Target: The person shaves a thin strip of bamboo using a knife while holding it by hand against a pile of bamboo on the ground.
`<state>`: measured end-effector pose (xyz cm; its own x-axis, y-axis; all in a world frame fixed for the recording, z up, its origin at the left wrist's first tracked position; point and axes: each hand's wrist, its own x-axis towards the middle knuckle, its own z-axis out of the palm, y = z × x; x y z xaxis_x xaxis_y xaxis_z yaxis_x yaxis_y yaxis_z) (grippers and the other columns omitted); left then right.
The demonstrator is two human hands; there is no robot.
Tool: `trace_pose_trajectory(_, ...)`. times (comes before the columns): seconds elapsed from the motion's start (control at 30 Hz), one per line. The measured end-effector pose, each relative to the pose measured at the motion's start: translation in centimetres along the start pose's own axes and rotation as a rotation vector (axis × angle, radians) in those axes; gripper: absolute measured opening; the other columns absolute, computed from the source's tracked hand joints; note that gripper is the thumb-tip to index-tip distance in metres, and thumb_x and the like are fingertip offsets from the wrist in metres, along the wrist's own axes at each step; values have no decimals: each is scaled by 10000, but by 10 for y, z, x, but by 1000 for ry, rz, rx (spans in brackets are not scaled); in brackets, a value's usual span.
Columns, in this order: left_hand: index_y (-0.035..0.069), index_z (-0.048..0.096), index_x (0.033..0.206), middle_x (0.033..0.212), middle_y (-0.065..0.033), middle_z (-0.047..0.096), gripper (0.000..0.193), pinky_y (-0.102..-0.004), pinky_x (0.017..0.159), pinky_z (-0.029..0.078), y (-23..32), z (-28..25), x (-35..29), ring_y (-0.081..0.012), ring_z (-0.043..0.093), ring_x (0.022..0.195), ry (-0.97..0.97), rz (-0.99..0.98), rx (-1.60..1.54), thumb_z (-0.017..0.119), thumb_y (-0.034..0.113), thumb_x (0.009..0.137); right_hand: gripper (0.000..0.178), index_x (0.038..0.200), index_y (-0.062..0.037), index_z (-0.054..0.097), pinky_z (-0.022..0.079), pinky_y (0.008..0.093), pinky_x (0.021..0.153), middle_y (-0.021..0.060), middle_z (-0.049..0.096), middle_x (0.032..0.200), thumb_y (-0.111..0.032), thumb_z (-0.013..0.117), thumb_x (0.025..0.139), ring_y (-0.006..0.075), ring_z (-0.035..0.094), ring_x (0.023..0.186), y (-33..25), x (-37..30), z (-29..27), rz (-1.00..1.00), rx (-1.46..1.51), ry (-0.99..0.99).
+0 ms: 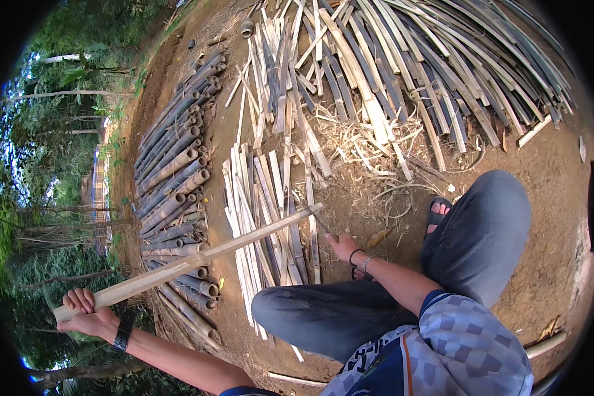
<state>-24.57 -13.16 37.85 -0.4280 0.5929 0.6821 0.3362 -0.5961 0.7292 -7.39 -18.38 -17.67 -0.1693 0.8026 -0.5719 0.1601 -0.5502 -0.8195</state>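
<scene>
trousers [323, 320] in grey, knees bent, low over brown earth [548, 244]. gripped at one end in left hand [88, 313], long pale bamboo strip [244, 239], slanting up to the right above loose strips [244, 188]. held in right hand [344, 247], thin dark blade [319, 222], crossing near the strip's other end; contact hard to tell. further out, curled shavings [343, 138], heaped strips [435, 72], stacked poles [178, 165], then trees [66, 152].

This is an outdoor bamboo-working yard beside woodland: bare earth ground [551, 204] underfoot, leafy trees [66, 142] along one side, stacked bamboo poles [169, 173], a broad spread of split bamboo slats [365, 99], curled shavings [353, 146] littering the dirt, and a knife blade [319, 222] against a long bamboo strip [254, 236].
</scene>
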Motion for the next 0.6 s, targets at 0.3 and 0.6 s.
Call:
trace_pose_trajectory(0.3,109,305,666,536,9,239,654,-208,351,165,-4,-6,2,-85,181,410,8,-7,-12,133,693,904,653,769,39,611,475,477,696,247,628,717,-580,442,896,384,641,753,-45,-27,-9,-300,-35,-151)
trace_pose_trajectory(0.6,108,299,660,539,9,241,657,-206,352,175,-3,-4,1,-84,182,409,21,-9,6,140,699,901,617,820,9,615,461,463,689,234,626,741,-583,456,891,384,628,772,-4,0,11,-184,28,-101)
